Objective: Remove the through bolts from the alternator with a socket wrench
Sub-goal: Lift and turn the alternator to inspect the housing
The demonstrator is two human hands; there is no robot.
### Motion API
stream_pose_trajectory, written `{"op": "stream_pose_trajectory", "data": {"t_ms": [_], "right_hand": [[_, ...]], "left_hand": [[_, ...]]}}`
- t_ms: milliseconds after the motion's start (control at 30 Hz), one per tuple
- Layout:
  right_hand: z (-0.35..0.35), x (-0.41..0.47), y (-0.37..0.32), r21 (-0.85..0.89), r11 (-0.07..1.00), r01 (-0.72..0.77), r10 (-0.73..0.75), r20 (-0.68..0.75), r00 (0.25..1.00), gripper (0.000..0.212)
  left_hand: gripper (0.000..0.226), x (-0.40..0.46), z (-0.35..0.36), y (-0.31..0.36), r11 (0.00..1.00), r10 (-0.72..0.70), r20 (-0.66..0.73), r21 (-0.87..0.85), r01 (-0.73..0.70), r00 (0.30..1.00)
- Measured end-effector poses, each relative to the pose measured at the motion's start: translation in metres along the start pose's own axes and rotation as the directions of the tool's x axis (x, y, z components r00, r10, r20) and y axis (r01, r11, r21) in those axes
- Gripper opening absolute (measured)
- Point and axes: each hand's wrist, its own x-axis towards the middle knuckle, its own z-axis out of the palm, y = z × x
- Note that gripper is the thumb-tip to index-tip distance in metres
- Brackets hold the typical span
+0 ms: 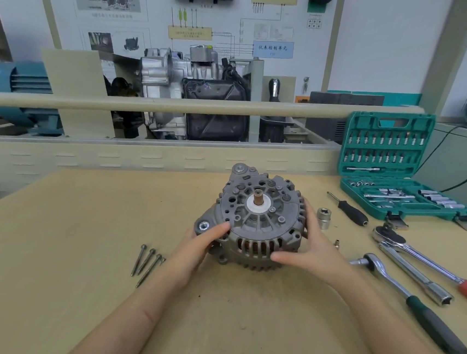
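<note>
Nearest to the viewer, both forearms reach forward over the bench (49,244). The left hand (200,245) holds the alternator (256,222) from its left side, the thumb laid on the top face and the other fingers hidden under the housing. The right hand (305,246) clasps the right side, its fingers curled around the ribbed rim. The alternator sits in the middle of the bench, shaft end up.

Just left of the left wrist lie the through bolts (145,261), about four long ones loose on the wood, so I judge the removal mostly finished.

The risk I see: if the halves of the housing are now free, lifting or tilting could let them separate and one part drop. Also the left forearm is near the bolts and could sweep them away.

On the right, a green-handled ratchet (403,296) and a red-handled ratchet (429,264) lie close, with a loose socket (323,216) just beside the right hand, so room is narrow there. The left side is open. Farther back stands the green socket case (384,168), lid up.
</note>
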Motion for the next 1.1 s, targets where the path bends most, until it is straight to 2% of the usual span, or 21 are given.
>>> {"op": "stream_pose_trajectory", "data": {"t_ms": [167,467,567,667,767,900,1033,1100], "right_hand": [[0.001,-0.001,0.002,-0.019,0.998,0.058,-0.059,-0.058,0.997,0.091],[-0.004,0.003,0.001,-0.121,0.992,-0.035,0.020,-0.126,0.992,0.091],[-0.007,0.003,0.004,-0.125,0.991,-0.038,0.022,-0.126,0.992,0.094],[-0.010,0.002,0.005,-0.103,0.993,-0.057,0.044,-0.125,0.991,0.096],[-0.009,0.002,0.006,-0.078,0.994,-0.083,0.071,-0.150,0.986,0.091],[-0.006,0.005,0.005,-0.107,0.990,-0.090,0.071,-0.166,0.984,0.104],[0.001,0.006,0.006,-0.056,0.996,-0.063,0.057,-0.092,0.994,0.092],[0.003,0.006,0.009,-0.033,0.997,-0.065,0.062,-0.080,0.995,0.094]], "left_hand": [[0.056,0.001,-0.002,0.001,0.998,-0.022,-0.004,-0.058,0.022,1.000],[0.063,0.002,0.006,-0.001,0.984,-0.056,-0.085,-0.175,0.040,0.995],[0.056,0.002,0.008,-0.001,0.987,-0.060,-0.112,-0.155,0.042,0.992],[0.037,0.004,0.009,0.002,0.995,-0.055,-0.144,-0.090,0.042,0.988],[0.036,0.007,0.009,0.003,0.997,-0.060,-0.179,-0.054,0.051,0.982],[0.039,0.008,0.012,0.004,0.998,-0.041,-0.208,-0.049,0.031,0.977],[0.035,0.011,0.019,0.012,0.977,-0.051,-0.208,-0.215,0.005,0.977],[0.032,0.012,0.024,0.016,0.953,-0.025,-0.170,-0.303,-0.028,0.985]]}}
